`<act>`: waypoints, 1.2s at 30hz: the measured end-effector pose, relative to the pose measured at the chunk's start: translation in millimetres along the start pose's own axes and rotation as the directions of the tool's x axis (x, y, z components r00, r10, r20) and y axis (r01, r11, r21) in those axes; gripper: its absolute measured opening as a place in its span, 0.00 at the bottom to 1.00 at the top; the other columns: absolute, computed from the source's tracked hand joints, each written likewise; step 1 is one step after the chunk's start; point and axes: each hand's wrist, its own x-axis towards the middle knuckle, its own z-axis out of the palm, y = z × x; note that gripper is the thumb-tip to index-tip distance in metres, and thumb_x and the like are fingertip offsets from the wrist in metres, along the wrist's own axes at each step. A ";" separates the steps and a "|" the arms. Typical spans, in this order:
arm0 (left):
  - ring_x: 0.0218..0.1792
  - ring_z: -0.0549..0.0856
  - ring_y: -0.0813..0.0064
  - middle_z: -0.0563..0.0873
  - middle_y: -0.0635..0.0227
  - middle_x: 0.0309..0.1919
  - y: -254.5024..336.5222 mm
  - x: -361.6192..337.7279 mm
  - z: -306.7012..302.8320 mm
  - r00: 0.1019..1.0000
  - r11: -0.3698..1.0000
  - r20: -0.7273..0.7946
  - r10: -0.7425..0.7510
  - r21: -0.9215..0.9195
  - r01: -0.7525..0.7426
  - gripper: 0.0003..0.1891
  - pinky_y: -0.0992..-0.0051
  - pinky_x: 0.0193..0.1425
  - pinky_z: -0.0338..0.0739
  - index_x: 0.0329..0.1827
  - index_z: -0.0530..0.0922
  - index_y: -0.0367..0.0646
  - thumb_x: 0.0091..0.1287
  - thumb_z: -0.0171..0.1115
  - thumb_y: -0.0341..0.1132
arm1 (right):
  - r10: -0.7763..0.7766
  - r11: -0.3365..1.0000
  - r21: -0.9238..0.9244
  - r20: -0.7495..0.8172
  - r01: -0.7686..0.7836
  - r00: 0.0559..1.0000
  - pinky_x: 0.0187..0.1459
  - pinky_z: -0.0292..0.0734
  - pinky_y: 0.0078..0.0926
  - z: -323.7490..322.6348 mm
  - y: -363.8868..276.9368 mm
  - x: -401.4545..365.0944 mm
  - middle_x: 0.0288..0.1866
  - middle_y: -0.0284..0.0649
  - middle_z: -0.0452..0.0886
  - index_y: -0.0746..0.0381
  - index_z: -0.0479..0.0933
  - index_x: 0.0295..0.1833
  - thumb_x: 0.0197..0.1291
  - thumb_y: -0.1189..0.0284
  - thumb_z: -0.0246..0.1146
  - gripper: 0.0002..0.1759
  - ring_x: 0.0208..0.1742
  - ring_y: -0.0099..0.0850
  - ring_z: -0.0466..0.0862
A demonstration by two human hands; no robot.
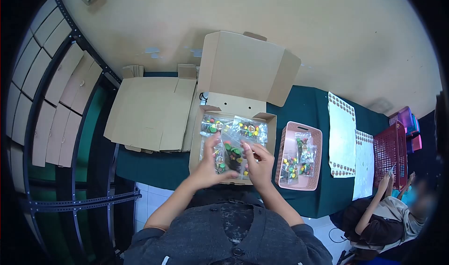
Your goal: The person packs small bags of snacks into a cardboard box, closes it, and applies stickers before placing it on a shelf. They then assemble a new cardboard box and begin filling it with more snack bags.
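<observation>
A clear plastic bag of small green, red and dark pieces is pinched at its upper right edge by my right hand. On the bag's left side is my left hand, its fingers and thumb spread apart. Both hands are over an open cardboard box, whose lid stands raised against the wall. Similar clear bags with coloured pieces lie inside the box, partly covered by my hands and the held bag.
Right of the box, a pink basket holds more bags. Flattened cardboard boxes are stacked to the left. Sticker sheets and a red basket lie farther right, near another person. A metal shelf stands at left.
</observation>
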 end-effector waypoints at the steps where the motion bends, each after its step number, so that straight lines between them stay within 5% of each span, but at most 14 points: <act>1: 0.67 0.64 0.51 0.52 0.54 0.71 -7.3 -3.4 10.0 1.000 1.000 0.001 0.000 0.000 0.000 0.49 0.56 0.69 0.62 0.73 0.43 0.46 0.56 0.70 0.37 | 0.019 1.000 0.006 -0.038 -0.019 0.999 0.33 0.75 0.16 4.8 0.5 -1.3 0.35 0.39 0.80 0.69 0.82 0.44 0.65 0.72 0.59 0.11 0.34 0.21 0.80; 3: 0.71 0.51 0.49 0.45 0.56 0.70 -20.1 -8.5 28.4 0.995 0.971 0.000 0.096 0.220 -0.094 0.52 0.57 0.68 0.62 0.71 0.43 0.47 0.51 0.74 0.38 | 0.034 0.996 0.079 -0.018 -0.032 0.999 0.34 0.75 0.15 15.4 8.9 -3.6 0.39 0.40 0.80 0.70 0.80 0.48 0.65 0.74 0.58 0.11 0.36 0.21 0.80; 5: 0.65 0.64 0.56 0.59 0.58 0.65 -35.7 -10.7 37.4 0.978 0.955 -0.159 0.133 0.286 -0.083 0.44 0.60 0.64 0.67 0.71 0.47 0.46 0.57 0.68 0.34 | 0.130 0.938 0.311 0.088 -0.151 0.988 0.37 0.76 0.18 21.8 20.0 -4.9 0.43 0.42 0.80 0.69 0.78 0.53 0.67 0.71 0.56 0.14 0.40 0.23 0.80; 8: 0.44 0.76 0.82 0.74 0.70 0.51 -62.3 -10.4 29.9 0.926 0.764 -0.095 -0.365 -0.598 0.240 0.28 0.82 0.37 0.74 0.70 0.56 0.48 0.68 0.55 0.33 | 0.194 0.964 0.157 0.138 -0.215 0.971 0.39 0.77 0.22 24.1 59.6 -0.2 0.43 0.41 0.80 0.66 0.71 0.60 0.68 0.66 0.55 0.20 0.43 0.24 0.79; 10: 0.48 0.77 0.80 0.73 0.69 0.54 -73.3 -10.0 20.5 0.903 0.725 -0.034 -0.428 -0.610 0.320 0.27 0.82 0.38 0.75 0.71 0.56 0.49 0.70 0.53 0.36 | 0.441 0.879 0.043 0.302 -0.475 0.845 0.36 0.76 0.21 24.7 85.7 -2.9 0.41 0.38 0.79 0.65 0.68 0.62 0.67 0.64 0.57 0.23 0.38 0.21 0.78; 12: 0.52 0.77 0.78 0.74 0.69 0.55 -103.5 -11.0 14.9 0.797 0.561 0.127 -0.590 -0.646 0.518 0.27 0.80 0.39 0.77 0.71 0.56 0.50 0.73 0.50 0.44 | 0.479 0.795 0.144 0.448 -0.589 0.755 0.35 0.75 0.19 30.2 108.2 -9.8 0.39 0.36 0.79 0.66 0.69 0.60 0.66 0.64 0.58 0.22 0.35 0.20 0.77; 15: 0.49 0.77 0.77 0.72 0.68 0.57 -123.2 -9.9 10.7 0.768 0.629 0.099 -0.632 -0.514 0.584 0.28 0.79 0.39 0.78 0.70 0.58 0.48 0.71 0.54 0.44 | 0.499 0.651 0.250 0.571 -0.717 0.652 0.32 0.78 0.17 45.5 149.6 -20.5 0.36 0.33 0.80 0.67 0.73 0.53 0.64 0.67 0.61 0.17 0.30 0.19 0.78; 16: 0.58 0.74 0.66 0.70 0.62 0.60 -135.2 -11.1 12.3 0.854 0.781 -0.043 -0.518 -0.431 0.452 0.30 0.67 0.55 0.75 0.71 0.57 0.47 0.68 0.58 0.40 | 0.530 0.678 0.222 0.514 -0.701 0.675 0.33 0.79 0.18 50.5 162.8 -23.3 0.36 0.34 0.80 0.67 0.73 0.52 0.63 0.68 0.61 0.16 0.30 0.20 0.79; 17: 0.58 0.74 0.66 0.70 0.62 0.60 -145.8 -17.6 12.7 0.854 0.781 -0.040 -0.519 -0.428 0.455 0.30 0.67 0.55 0.75 0.71 0.57 0.47 0.68 0.58 0.40 | 0.556 0.703 0.192 0.452 -0.685 0.697 0.33 0.81 0.20 54.5 175.9 -25.4 0.36 0.34 0.81 0.67 0.74 0.50 0.62 0.69 0.62 0.15 0.29 0.21 0.80; 19: 0.66 0.66 0.55 0.66 0.53 0.65 -147.4 -22.0 11.8 0.940 0.953 -0.286 -0.187 0.178 0.244 0.33 0.60 0.68 0.62 0.70 0.59 0.48 0.62 0.63 0.36 | 0.585 0.707 0.131 0.444 -0.695 0.679 0.33 0.82 0.21 61.3 195.6 -26.0 0.37 0.35 0.81 0.67 0.75 0.48 0.62 0.70 0.63 0.14 0.31 0.21 0.81; 22: 0.70 0.58 0.49 0.61 0.52 0.69 -144.1 -24.6 13.1 0.995 0.909 -0.080 -0.065 0.406 0.092 0.37 0.53 0.74 0.48 0.70 0.60 0.51 0.57 0.67 0.38 | 0.573 0.758 0.058 0.416 -0.649 0.706 0.31 0.82 0.22 70.9 206.0 -26.2 0.34 0.37 0.82 0.68 0.77 0.43 0.60 0.71 0.64 0.11 0.30 0.22 0.82; 25: 0.72 0.54 0.48 0.60 0.58 0.71 -133.9 -25.4 16.7 0.969 0.821 0.163 -0.186 0.567 0.062 0.35 0.51 0.73 0.50 0.68 0.63 0.50 0.56 0.67 0.37 | 0.513 0.851 -0.089 0.354 -0.517 0.782 0.27 0.79 0.21 71.5 199.3 -23.8 0.27 0.38 0.82 0.69 0.78 0.36 0.58 0.71 0.65 0.10 0.25 0.22 0.82; 30: 0.73 0.54 0.53 0.61 0.64 0.70 -137.1 -28.1 22.1 0.954 0.746 0.180 -0.241 0.663 0.063 0.35 0.48 0.73 0.48 0.68 0.64 0.52 0.57 0.67 0.41 | 0.273 0.924 -0.328 0.200 -0.199 0.941 0.21 0.73 0.21 52.2 194.3 -22.9 0.18 0.39 0.79 0.69 0.77 0.32 0.56 0.70 0.67 0.12 0.17 0.23 0.79; 36: 0.73 0.53 0.54 0.59 0.65 0.72 -133.2 -26.4 21.1 0.935 0.702 0.203 -0.293 0.709 0.066 0.35 0.47 0.73 0.46 0.69 0.63 0.52 0.58 0.66 0.43 | 0.120 0.917 -0.300 -0.423 -0.264 0.898 0.29 0.74 0.24 -57.7 163.9 -18.7 0.25 0.43 0.81 0.67 0.78 0.35 0.58 0.70 0.64 0.09 0.26 0.28 0.81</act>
